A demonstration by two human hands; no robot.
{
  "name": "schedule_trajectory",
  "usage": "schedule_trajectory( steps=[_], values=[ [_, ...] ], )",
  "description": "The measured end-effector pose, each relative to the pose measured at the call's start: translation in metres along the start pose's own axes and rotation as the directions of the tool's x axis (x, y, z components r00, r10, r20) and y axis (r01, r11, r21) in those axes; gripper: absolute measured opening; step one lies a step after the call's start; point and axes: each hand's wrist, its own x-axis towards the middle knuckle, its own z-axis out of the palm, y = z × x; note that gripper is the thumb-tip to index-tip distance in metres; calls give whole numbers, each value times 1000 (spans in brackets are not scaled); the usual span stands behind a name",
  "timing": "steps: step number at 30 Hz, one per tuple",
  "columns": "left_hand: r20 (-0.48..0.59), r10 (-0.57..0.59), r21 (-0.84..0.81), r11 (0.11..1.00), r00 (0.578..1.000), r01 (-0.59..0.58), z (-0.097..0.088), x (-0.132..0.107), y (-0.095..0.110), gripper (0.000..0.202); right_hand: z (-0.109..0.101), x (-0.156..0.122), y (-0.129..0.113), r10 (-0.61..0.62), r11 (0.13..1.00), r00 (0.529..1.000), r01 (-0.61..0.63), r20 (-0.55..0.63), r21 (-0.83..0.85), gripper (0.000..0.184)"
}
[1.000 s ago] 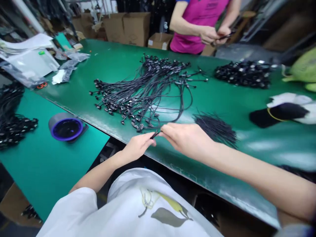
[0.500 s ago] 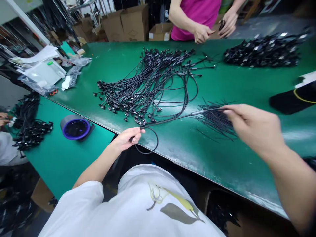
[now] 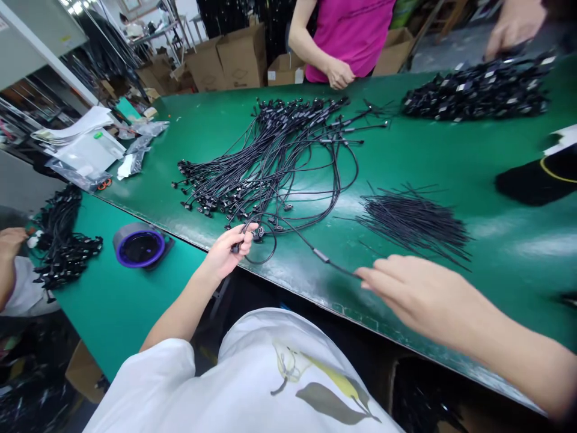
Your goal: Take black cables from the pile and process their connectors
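Observation:
My left hand [image 3: 229, 249] is closed on one end of a thin black cable [image 3: 293, 237] at the near edge of the green table [image 3: 451, 156]. The cable loops beside that hand and runs right to my right hand [image 3: 406, 291], whose fingertips pinch its other end just above the table edge. A large fan of similar black cables with connectors [image 3: 265, 162] lies right behind my left hand. A pile of thin black cable ties [image 3: 412, 219] lies behind my right hand.
A purple-rimmed tape roll [image 3: 139, 245] sits on the lower green table at left, with black cable bundles [image 3: 63, 240] and another person's hand [image 3: 9, 240] beyond. A person in a pink shirt [image 3: 347, 36] stands across the table by a heap of bundled cables [image 3: 478, 93]. Plastic bags [image 3: 85, 150] lie far left.
My right hand has come back from the cable ties toward me, bringing the cable's end down to the near table edge. My left hand kept its grip and the cable's loop shifted.

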Motion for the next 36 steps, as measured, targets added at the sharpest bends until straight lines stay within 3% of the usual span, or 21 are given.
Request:
schedule_trajectory(
  steps=[2,7,12,15,18,20,22,25,29,32,34,36],
  values=[
    [-27,44,-6,999,999,-44,3,7,-7,33,-8,8,-19,-52,998,999,53,-14,40,26],
    [-45,53,-54,997,998,-55,6,14,-11,29,-17,16,-40,-22,997,1000,22,-13,68,31],
    [-58,82,-16,996,995,-83,24,13,-16,28,-10,21,-53,-66,979,990,40,127,201,32],
    [111,111,196,972,988,-132,40,5,-34,22,-7,35,-56,-47,954,955,-44,292,298,30],
    [318,61,521,823,946,-228,51,-7,-53,28,-2,53,-50,116,883,934,-253,339,396,31],
    [375,13,615,744,927,-260,53,-12,-61,31,7,59,-41,259,773,923,-375,286,512,33],
    [397,13,546,800,918,-248,54,-12,-64,36,22,58,-33,439,621,881,-438,174,650,30],
    [342,31,312,939,939,-145,58,-6,-68,35,54,50,-33,708,376,706,-388,9,842,32],
    [174,-9,229,973,985,-32,67,-1,-81,39,91,47,-55,761,-69,600,-303,247,950,42],
    [191,-104,240,969,976,56,72,-4,-96,51,96,54,-68,802,-317,470,-187,368,930,42],
    [198,-100,201,978,975,59,72,-7,-104,52,91,58,-71,785,-416,468,-89,407,905,41],
    [194,-89,236,971,977,41,69,-8,-107,50,84,59,-71,735,-493,514,-42,442,869,39]
  ],
)
